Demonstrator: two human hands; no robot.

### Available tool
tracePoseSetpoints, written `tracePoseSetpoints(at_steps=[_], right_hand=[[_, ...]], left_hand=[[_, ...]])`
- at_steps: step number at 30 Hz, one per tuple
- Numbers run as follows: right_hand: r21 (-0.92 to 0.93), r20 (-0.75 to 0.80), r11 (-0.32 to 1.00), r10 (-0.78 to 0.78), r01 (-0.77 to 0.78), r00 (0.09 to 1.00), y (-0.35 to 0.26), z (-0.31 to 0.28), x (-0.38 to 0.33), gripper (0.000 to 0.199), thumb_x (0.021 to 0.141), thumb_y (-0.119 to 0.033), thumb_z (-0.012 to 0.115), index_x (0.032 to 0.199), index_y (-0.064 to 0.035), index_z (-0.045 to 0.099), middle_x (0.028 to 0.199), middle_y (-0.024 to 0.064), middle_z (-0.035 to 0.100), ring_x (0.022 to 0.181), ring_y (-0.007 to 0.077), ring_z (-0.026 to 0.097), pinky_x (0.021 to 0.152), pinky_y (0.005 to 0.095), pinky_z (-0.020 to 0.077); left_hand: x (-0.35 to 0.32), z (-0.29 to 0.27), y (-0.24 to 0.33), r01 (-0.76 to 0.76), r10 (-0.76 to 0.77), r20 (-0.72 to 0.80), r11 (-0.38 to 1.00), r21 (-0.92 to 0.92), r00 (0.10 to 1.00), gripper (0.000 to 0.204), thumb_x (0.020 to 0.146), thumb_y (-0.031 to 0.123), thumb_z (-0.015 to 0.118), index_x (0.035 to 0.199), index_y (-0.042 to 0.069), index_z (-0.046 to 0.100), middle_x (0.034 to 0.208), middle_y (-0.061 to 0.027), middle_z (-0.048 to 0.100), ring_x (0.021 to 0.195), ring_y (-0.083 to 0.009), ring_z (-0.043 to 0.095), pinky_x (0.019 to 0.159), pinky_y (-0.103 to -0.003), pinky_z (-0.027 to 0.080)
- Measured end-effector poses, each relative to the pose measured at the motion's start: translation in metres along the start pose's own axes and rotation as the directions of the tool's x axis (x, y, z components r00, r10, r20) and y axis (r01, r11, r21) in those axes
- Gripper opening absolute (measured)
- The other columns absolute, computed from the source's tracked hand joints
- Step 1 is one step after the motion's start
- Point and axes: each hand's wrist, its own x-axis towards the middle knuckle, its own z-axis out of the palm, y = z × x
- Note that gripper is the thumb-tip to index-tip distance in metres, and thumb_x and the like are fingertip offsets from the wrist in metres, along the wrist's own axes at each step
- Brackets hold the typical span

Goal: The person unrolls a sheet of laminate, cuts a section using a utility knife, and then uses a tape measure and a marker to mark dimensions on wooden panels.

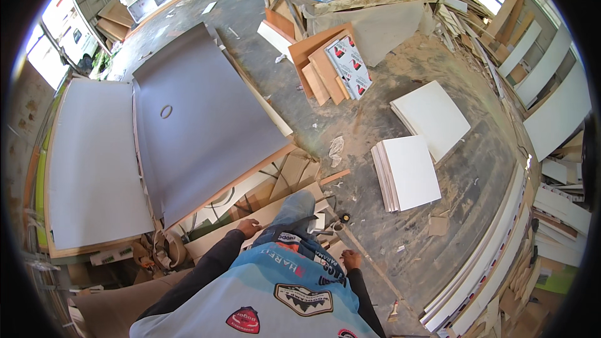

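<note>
My left hand point(250, 228) hangs beside my left thigh, its fingers loosely apart and nothing in them. Below and around it lie wooden boards point(270, 211) and offcuts. On the other side of my body, my right hand point(351, 259) hangs low by my hip, fingers loosely bent, with no object visible in it. A small black and yellow round object point(345, 218) shows just ahead of it. To the left, a large dark grey sheet point(206, 131) covers a stack and carries a ring-shaped roll point(166, 111). Next to that is a pale sheet point(97, 163) on another stack.
Two stacks of white panels point(410, 172) point(432, 119) sit on the dusty floor ahead to the right. Farther off, boards and a wrapped pack point(349, 67) lean against a cluttered workbench point(375, 15). Long white strips point(482, 263) line the right side. A brush point(394, 310) lies near my right.
</note>
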Motion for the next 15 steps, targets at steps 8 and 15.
tracePoseSetpoints(at_steps=[8,15], right_hand=[[-0.17,-0.145,0.985,-0.031,0.006,0.989,0.094,-0.037,0.028,0.019,0.085,-0.012,0.063,0.088,0.005,0.071,0.077,0.013,0.071,0.063,0.022,0.07,0.051,0.0315,0.0529],[-0.856,0.267,0.408,-0.178,0.318,0.947,0.003,-0.076,0.053,0.016,0.07,-0.027,0.076,0.079,-0.0148,0.073,0.081,0.0061,0.071,0.076,0.0255,0.07,0.069,0.0383,0.0577]], left_hand=[[0.068,-0.02,0.025,-0.136,0.092,0.176,0.957,0.256,0.98,0.043,0.086,0.042,0.065,0.106,0.005,0.073,0.111,-0.0183,0.071,0.106,-0.0394,0.065,0.093,-0.045,0.052],[0.136,0.028,0.018,-0.053,-0.048,0.293,0.944,0.327,0.955,0.046,0.087,0.049,0.061,0.107,0.009,0.074,0.116,-0.0181,0.069,0.11,-0.041,0.062,0.095,-0.046,0.051]])
